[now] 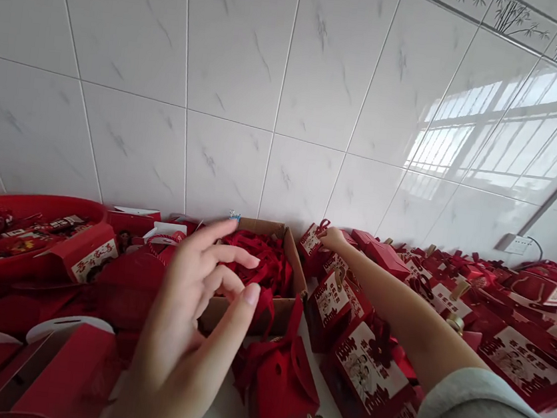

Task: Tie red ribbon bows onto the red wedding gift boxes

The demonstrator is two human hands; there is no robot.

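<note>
My left hand (190, 320) hovers close to the camera, fingers spread and curled, holding nothing, in front of a cardboard box (297, 265) filled with red ribbons (262, 261). My right hand (331, 238) reaches far forward and rests on the ribbon top of a red gift box (311, 241) standing against the tiled wall. Whether it grips the box is hard to tell. Below the left hand stands a red gift box with rope handles (282, 391).
Several red gift boxes with printed white labels (365, 373) fill the white counter to the right. A red plastic basket (19, 233) with small items sits far left. Folded red boxes (59, 365) lie near left. A wall socket (518, 244) is at right.
</note>
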